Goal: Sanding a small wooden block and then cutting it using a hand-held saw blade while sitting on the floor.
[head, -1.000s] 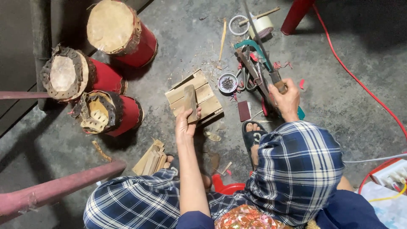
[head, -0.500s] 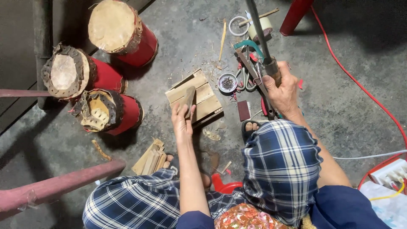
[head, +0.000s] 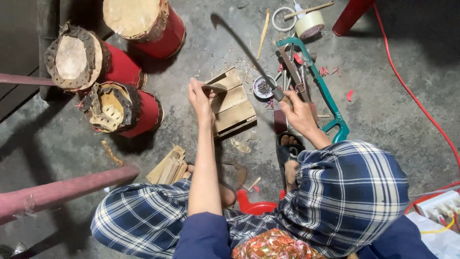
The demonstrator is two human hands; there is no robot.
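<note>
— What is each hand doing?

— The person's left hand [head: 200,97] pinches a small piece of wood [head: 214,88], holding it upright on a slatted wooden block [head: 233,103] that lies on the concrete floor [head: 393,115]. The right hand [head: 298,109] is clamped round the handle of a long dark blade [head: 244,50], raised and slanting up to the left (it is motion-blurred, so whether it is a knife or a machete is hard to say).

— And where is the blade relative to the wood?

— Above and to the right of it, well apart, not touching.

— What lies around?

— Three red drums [head: 122,108] stand to the left, their skins ragged at the rim. A small round tin [head: 263,87] sits just beside the block, with a teal hacksaw [head: 320,86] to its right and a roll of tape [head: 309,24] further up. A bundle of wood strips [head: 167,167] rests near the person's left knee, and a red cable [head: 417,105] runs down the right side.
</note>
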